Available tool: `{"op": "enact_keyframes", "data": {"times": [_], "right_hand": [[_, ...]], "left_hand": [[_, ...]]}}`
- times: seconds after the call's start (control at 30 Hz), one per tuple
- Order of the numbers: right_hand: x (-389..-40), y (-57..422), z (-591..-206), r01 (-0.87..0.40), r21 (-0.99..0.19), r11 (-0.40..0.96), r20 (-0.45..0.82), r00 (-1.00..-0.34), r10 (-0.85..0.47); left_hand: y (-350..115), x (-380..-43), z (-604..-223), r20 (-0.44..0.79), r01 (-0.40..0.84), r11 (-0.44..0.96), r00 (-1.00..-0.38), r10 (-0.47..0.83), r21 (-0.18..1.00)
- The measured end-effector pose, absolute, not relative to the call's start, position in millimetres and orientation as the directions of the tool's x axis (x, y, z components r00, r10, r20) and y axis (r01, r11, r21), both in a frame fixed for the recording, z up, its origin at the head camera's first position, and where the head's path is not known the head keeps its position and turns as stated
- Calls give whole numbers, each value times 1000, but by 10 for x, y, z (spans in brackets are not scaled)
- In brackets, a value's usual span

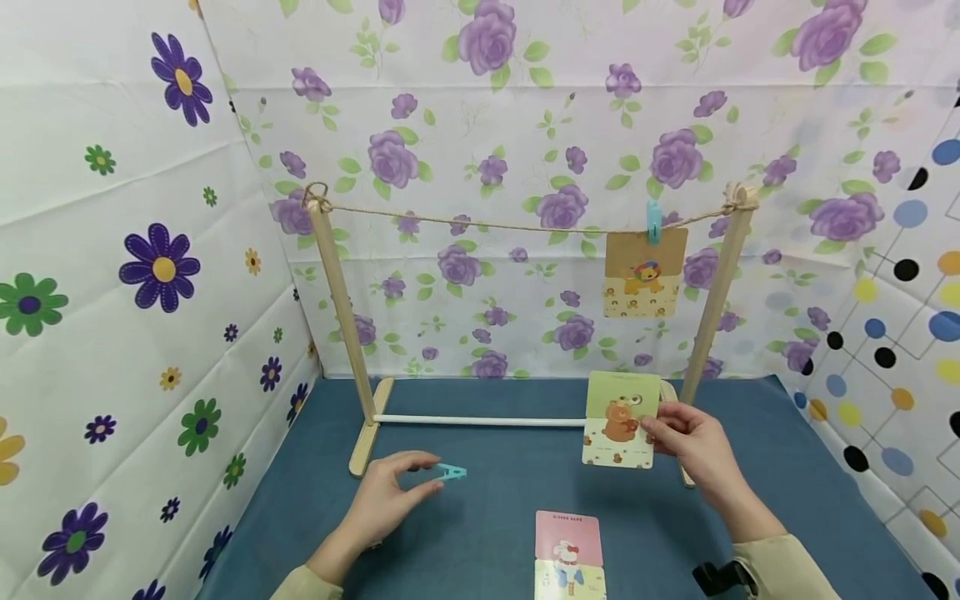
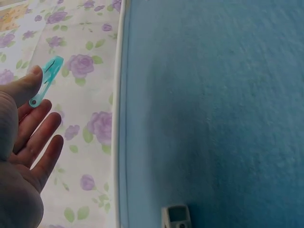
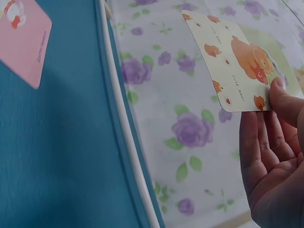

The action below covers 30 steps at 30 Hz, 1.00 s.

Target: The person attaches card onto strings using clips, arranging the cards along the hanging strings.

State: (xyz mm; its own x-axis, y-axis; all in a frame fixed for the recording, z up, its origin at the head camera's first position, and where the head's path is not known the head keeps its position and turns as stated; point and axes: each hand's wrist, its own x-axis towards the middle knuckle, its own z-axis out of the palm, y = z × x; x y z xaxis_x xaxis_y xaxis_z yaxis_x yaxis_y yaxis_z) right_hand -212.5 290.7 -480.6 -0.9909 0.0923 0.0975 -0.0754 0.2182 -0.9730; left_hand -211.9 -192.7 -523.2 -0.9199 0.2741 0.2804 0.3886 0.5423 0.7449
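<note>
My left hand (image 1: pixel 387 497) pinches a light-blue clothespin (image 1: pixel 452 472) between thumb and forefinger, above the blue cloth; the left wrist view shows its other fingers spread. Between the thumb and fingers of my right hand (image 1: pixel 693 450) is a green and cream card with a bear (image 1: pixel 621 419), held upright by its right edge in front of the white rod. Another blue clothespin (image 1: pixel 654 222) fastens a brown and yellow card (image 1: pixel 645 273) to the twine (image 1: pixel 480 223), toward its right end. On the cloth lies a pink and yellow card with a white rabbit-like figure (image 1: pixel 568 554).
Two wooden posts (image 1: pixel 341 308) on flat feet carry the twine. A white rod (image 1: pixel 480 421) joins them low down over the blue cloth (image 1: pixel 480 492). Flower-patterned sheets (image 1: pixel 465 108) hang behind and at the left; a dotted one (image 1: pixel 892 350) hangs at the right.
</note>
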Motion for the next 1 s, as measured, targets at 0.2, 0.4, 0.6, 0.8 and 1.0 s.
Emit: {"op": "enact_keyframes", "data": {"times": [0.2, 0.4, 0.6, 0.8, 1.0], "right_hand": [[-2135, 2775, -4822, -102, -977, 188, 114, -992, 55], [-2148, 2677, -4830, -115, -972, 203, 122, -992, 26], [-2173, 2583, -4796, -125, -973, 193, 130, -991, 17], [-2183, 2520, -4779, -124, -975, 185, 132, -991, 29], [-2197, 2473, -4753, -124, -975, 186, 133, -990, 37]], "left_hand": [[-1861, -2128, -5199, 336, 423, 511, -906, 259, 748], [-1832, -2126, -5154, 370, 438, 473, -899, 235, 765], [-1827, -2135, -5107, 393, 449, 466, -894, 217, 762], [-1808, -2157, -5093, 400, 453, 436, -892, 213, 778], [-1790, -2152, -5071, 383, 420, 408, -907, 174, 811]]}}
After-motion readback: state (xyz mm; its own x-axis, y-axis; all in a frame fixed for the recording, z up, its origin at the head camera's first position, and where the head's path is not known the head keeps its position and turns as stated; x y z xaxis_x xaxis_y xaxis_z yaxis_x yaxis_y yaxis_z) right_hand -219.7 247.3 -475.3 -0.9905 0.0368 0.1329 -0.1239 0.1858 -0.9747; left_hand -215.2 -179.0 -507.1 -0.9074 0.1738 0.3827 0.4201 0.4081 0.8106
